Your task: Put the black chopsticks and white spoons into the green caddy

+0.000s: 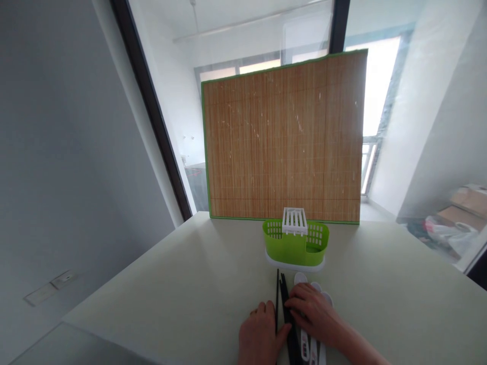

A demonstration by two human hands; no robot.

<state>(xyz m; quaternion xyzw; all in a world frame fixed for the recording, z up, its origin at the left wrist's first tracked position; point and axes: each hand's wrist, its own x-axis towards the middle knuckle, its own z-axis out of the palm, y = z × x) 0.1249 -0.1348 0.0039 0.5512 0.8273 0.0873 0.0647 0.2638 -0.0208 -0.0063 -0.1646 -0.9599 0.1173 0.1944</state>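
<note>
Black chopsticks (284, 289) lie lengthwise on the white table, one thin stick a little apart on the left. My left hand (261, 332) rests at that single stick, its thumb reaching across toward the bundle; whether it grips anything is unclear. Over the bundle's right side lies my right hand (314, 312), fingers spread a little and touching the sticks. White spoons (300, 278) lie under and beside my right hand, their handles showing below it. Just beyond stands a green basket (292, 248) with a white base and a white slatted piece (294, 221) on its back rim.
A bamboo mat (283, 142) with green edging stands upright at the far edge of the white table (182, 284). Behind it is a glass partition. A grey wall runs along the left. Cardboard boxes (470, 203) and plastic bags are at the far right.
</note>
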